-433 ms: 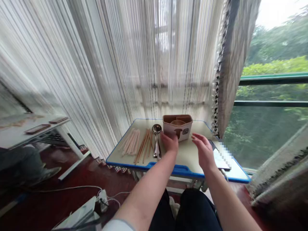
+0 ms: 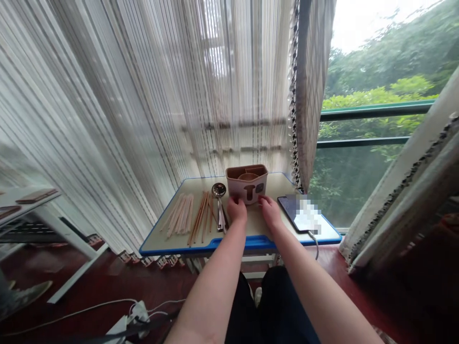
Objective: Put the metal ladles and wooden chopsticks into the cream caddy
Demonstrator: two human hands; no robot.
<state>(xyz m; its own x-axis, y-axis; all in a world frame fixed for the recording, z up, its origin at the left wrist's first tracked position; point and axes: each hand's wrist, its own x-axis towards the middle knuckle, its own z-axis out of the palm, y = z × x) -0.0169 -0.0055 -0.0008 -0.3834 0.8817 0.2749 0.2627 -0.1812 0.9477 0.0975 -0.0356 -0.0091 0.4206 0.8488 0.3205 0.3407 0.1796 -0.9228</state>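
A brown and white utensil holder [image 2: 237, 186] stands upright at the back of the small table, its compartments open at the top. My left hand [image 2: 237, 209] grips its lower left front corner, fingers curled in. At the lower right corner my right hand [image 2: 269, 210] holds it too, thumb and fingers against the side. Left of the holder lies a metal slotted ladle [image 2: 218, 191], with another metal handle beside it. Several brown chopsticks [image 2: 201, 217] are spread beside the ladle. Farther left is a bunch of pale, thin sticks [image 2: 180, 215], seemingly wrapped.
The cream table [image 2: 256, 224] has a blue rim. A phone or tablet [image 2: 296, 215] with a cable lies at its right. Curtains [image 2: 150, 95] hang behind, a window stands at right. Another table [image 2: 43, 210] and a person's shoe [image 2: 34, 294] are at left; cables [image 2: 139, 313] cross the floor.
Both hands have closed in on the holder; the right hand, apart from it before, now touches its right side. The view has swung to the right.
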